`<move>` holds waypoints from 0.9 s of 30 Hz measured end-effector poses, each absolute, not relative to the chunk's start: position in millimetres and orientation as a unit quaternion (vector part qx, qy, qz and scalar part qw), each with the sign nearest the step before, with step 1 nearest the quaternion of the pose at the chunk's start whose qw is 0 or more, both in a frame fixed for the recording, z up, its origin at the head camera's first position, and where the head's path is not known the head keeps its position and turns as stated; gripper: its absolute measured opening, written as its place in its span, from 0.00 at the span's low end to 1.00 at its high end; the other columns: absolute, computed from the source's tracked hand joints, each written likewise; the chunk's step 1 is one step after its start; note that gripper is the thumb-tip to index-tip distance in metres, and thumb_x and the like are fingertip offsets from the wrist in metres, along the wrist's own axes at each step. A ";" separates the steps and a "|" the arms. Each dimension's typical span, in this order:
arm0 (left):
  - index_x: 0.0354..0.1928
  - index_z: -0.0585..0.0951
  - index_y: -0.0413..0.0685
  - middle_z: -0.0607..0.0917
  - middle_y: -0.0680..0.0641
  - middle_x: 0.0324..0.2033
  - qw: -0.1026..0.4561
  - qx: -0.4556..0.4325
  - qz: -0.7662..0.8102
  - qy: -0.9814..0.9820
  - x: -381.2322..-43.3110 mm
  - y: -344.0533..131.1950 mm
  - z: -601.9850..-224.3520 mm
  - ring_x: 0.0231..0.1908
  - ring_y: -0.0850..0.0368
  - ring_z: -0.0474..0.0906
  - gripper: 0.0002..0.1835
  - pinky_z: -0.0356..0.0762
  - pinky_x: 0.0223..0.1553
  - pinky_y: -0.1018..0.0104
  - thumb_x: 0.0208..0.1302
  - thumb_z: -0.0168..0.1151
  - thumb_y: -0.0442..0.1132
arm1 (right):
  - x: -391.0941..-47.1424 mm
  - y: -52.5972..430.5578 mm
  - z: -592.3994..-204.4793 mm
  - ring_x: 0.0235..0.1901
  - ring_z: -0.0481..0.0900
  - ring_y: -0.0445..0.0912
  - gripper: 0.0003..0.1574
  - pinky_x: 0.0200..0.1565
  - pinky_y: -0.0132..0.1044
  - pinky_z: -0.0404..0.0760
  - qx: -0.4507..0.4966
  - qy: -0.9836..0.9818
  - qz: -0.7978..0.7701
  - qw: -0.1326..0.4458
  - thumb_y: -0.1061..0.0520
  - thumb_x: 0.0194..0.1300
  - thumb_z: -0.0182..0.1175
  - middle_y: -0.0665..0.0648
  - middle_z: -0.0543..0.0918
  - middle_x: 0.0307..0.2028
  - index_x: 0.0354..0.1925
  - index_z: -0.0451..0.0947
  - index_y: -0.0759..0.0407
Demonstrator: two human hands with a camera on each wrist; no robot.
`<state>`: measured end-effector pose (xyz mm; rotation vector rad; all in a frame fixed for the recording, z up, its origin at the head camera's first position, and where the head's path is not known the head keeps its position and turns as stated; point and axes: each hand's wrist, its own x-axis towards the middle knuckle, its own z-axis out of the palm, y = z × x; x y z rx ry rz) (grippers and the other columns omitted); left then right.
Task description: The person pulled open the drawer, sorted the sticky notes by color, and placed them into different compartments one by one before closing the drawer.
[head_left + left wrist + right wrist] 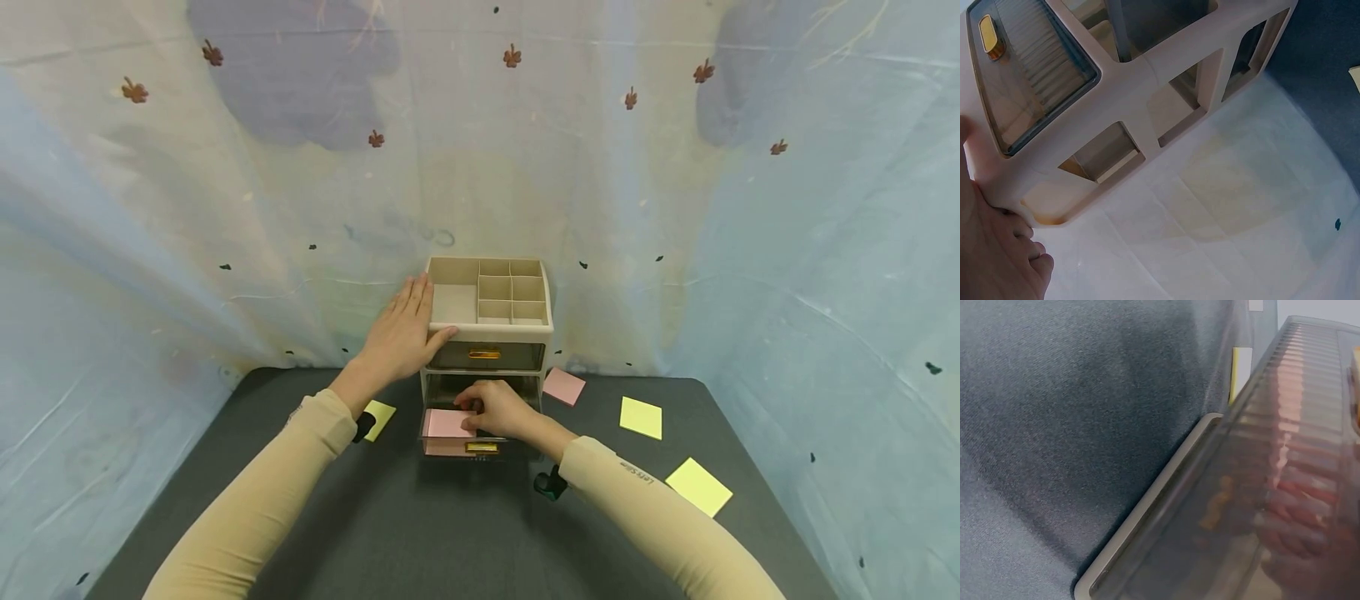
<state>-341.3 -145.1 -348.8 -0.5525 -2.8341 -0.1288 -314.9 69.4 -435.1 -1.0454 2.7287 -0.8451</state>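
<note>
While my straight-fingered left hand steadies the organizer, my half-curled right hand seems to place pink notes mid-frame, pinch unclear; release should follow.

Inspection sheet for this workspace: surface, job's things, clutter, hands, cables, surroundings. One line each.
Surface: dark tabletop.
Job's things: drawer organizer, upper drawer closed; lower drawer pulled out, pink sticky notes in its left part.
Clutter: loose pink sticky pad right of the organizer, two yellow sticky pads farther right, another yellow pad to the left.
Hands: left hand rests against the organizer's top left edge; right hand reaches into the lower drawer at the pink sticky notes, grip unclear.
Cables: nothing seen.
Surroundings: pale hanging sheet with leaf marks.
</note>
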 end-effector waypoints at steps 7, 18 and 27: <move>0.82 0.41 0.34 0.37 0.36 0.82 0.127 -0.192 -0.048 -0.972 -343.5 -145.6 -350.5 0.82 0.38 0.35 0.51 0.43 0.80 0.45 0.79 0.39 0.69 | -311.5 71.8 -430.4 0.41 0.85 0.46 0.19 0.40 0.35 0.84 -0.342 0.888 -0.299 0.068 0.58 0.74 0.65 0.58 0.88 0.47 0.59 0.84 0.64; 0.82 0.41 0.33 0.37 0.36 0.82 0.125 -0.194 -0.047 -0.972 -342.4 -145.6 -349.2 0.82 0.38 0.35 0.51 0.43 0.80 0.44 0.79 0.39 0.68 | -296.5 84.1 -420.4 0.53 0.86 0.52 0.20 0.53 0.44 0.86 -0.333 0.860 -0.384 0.037 0.58 0.76 0.62 0.59 0.87 0.54 0.61 0.82 0.64; 0.82 0.41 0.33 0.40 0.35 0.82 0.131 -0.193 -0.046 -0.971 -342.1 -145.0 -350.0 0.82 0.37 0.36 0.51 0.45 0.80 0.44 0.79 0.40 0.69 | -282.6 101.3 -409.6 0.52 0.86 0.48 0.22 0.54 0.43 0.85 -0.300 0.840 -0.451 0.017 0.57 0.77 0.62 0.58 0.87 0.54 0.65 0.79 0.60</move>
